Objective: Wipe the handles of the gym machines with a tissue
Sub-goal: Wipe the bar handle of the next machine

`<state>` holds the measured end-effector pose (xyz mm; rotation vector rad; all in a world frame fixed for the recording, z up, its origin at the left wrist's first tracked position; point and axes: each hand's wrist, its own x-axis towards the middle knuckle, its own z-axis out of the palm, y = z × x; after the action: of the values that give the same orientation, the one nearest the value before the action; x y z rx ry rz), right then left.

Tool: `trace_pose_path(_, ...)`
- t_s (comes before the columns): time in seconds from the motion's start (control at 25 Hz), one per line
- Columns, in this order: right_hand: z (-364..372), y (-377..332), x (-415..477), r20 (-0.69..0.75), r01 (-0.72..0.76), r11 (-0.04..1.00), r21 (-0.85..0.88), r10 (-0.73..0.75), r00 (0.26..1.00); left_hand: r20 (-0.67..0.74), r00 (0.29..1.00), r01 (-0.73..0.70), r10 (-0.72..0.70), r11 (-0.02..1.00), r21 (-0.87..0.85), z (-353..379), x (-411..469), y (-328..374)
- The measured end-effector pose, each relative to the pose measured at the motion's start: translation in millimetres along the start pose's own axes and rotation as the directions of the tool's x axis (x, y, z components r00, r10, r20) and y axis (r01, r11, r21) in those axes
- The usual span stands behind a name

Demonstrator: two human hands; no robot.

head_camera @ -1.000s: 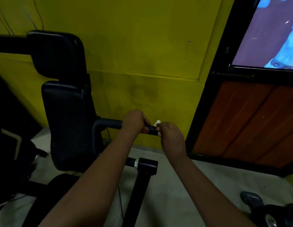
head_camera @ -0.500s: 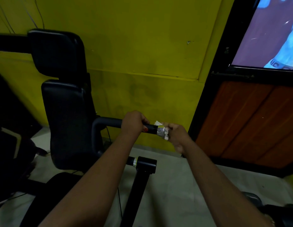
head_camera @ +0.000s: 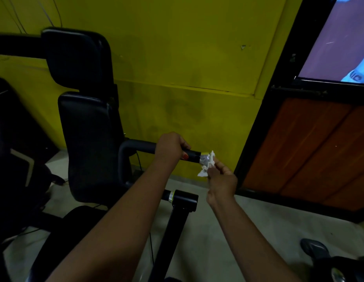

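Observation:
A black gym machine handle (head_camera: 192,156) runs horizontally out from beside the padded seat, ending in a silver cap. My left hand (head_camera: 170,148) is wrapped around the handle near its middle. Just off the handle's right end, my right hand (head_camera: 221,180) pinches a crumpled white tissue (head_camera: 207,165), which touches the silver end cap and hangs a little below it.
The black padded backrest (head_camera: 89,143) and headrest (head_camera: 75,58) stand at the left. A black upright post (head_camera: 177,218) rises below the handle. Yellow wall behind, wooden panel (head_camera: 311,151) and a screen (head_camera: 337,37) at the right. Another machine part (head_camera: 319,253) sits at the bottom right.
My right hand slid rightward off the handle's end and dropped slightly, drawing the tissue to the silver cap. My left hand kept its grip in place.

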<state>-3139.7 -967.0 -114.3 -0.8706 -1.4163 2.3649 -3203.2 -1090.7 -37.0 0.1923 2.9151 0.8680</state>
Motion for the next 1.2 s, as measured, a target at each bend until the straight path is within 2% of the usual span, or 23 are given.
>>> trace_pose_path(0.08,-0.9,10.7,-11.5,-0.050,0.214,0.954,-0.212,-0.229,0.972,-0.001,1.000,-0.004,0.004,1.000,0.010,-0.2,0.3,0.1)
trace_pose_path(0.12,-0.7,11.3,-10.2,-0.044,0.270,0.926,-0.265,-0.291,0.956,0.000,1.000,-0.006,0.006,1.000,0.015,-0.2,0.4,0.1)
trace_pose_path(0.16,-1.7,9.0,-4.3,-0.026,0.291,0.915,-0.278,-0.310,0.950,0.003,1.000,-0.006,0.006,1.000,0.018,-0.1,0.2,0.5)
trace_pose_path(0.32,-13.1,4.3,12.3,0.062,0.210,0.956,-0.206,-0.201,0.978,0.009,1.000,0.002,-0.002,1.000,0.011,-0.7,-0.6,0.6)
trace_pose_path(0.4,-14.9,14.4,6.1,0.029,0.299,0.915,-0.269,-0.303,0.953,0.008,1.000,0.009,-0.009,1.000,0.014,-1.2,-2.1,1.8)
trace_pose_path(0.56,-1.6,13.7,1.9,0.020,0.513,0.795,-0.325,-0.536,0.844,0.001,1.000,0.000,0.000,1.000,0.007,-0.3,-2.8,2.0)
trace_pose_path(0.6,0.2,8.5,11.8,0.027,0.485,0.801,-0.350,-0.509,0.860,0.000,1.000,-0.006,0.006,1.000,0.011,-0.2,-3.8,2.3)
trace_pose_path(0.64,1.0,3.0,23.2,0.005,0.385,0.858,-0.339,-0.408,0.913,0.000,1.000,-0.010,0.010,1.000,0.013,-0.5,-4.5,2.4)
trace_pose_path(0.68,0.2,-1.2,31.5,-0.022,0.221,0.937,-0.270,-0.235,0.972,0.000,1.000,-0.014,0.014,1.000,0.010,-0.1,-4.4,1.8)
trace_pose_path(0.72,-1.5,-1.8,34.0,-0.018,0.042,0.988,-0.148,-0.045,0.999,0.000,1.000,-0.016,0.016,1.000,0.003,0.1,-3.9,1.0)
trace_pose_path(0.76,-2.5,-0.3,28.1,0.004,-0.077,0.997,-0.026,0.078,0.997,0.000,1.000,-0.016,0.016,1.000,-0.002,0.3,-3.8,0.6)
trace_pose_path(0.8,-2.6,4.2,19.7,0.009,-0.095,0.994,0.051,0.094,0.995,-0.001,1.000,-0.012,0.012,1.000,-0.002,0.1,-3.5,0.5)
trace_pose_path(0.84,-1.0,8.9,10.0,-0.023,-0.022,0.998,0.054,0.023,0.999,-0.003,1.000,-0.010,0.010,1.000,-0.001,0.0,-2.9,0.6)
trace_pose_path(0.88,1.0,12.9,0.1,-0.077,0.124,0.992,-0.014,-0.124,0.989,-0.005,1.000,-0.009,0.009,1.000,-0.001,0.1,-2.4,0.0)
trace_pose_path(0.92,2.3,14.0,-6.8,-0.104,0.290,0.948,-0.130,-0.304,0.947,-0.007,1.000,-0.007,0.007,1.000,-0.002,0.4,-2.2,-0.3)
trace_pose_path(0.96,3.7,11.6,-8.3,-0.081,0.444,0.853,-0.273,-0.480,0.873,-0.006,1.000,-0.006,0.006,1.000,0.000,0.5,-2.8,0.0)
trace_pose_path(1.04,4.1,2.3,2.9,0.120,0.685,0.558,-0.468,-0.729,0.674,0.000,1.000,-0.009,0.009,1.000,0.006,0.5,-3.1,0.6)
trace_pose_path(1.12,1.6,-1.3,16.3,0.427,0.838,0.196,-0.510,-0.788,0.444,-0.002,1.000,-0.014,0.014,1.000,-0.005,0.7,-2.0,0.0)
trace_pose_path(1.2,-9.3,3.0,25.4,0.663,0.896,-0.112,-0.429,-0.713,0.228,-0.004,1.000,-0.020,0.020,1.000,-0.014,0.3,-2.7,0.2)
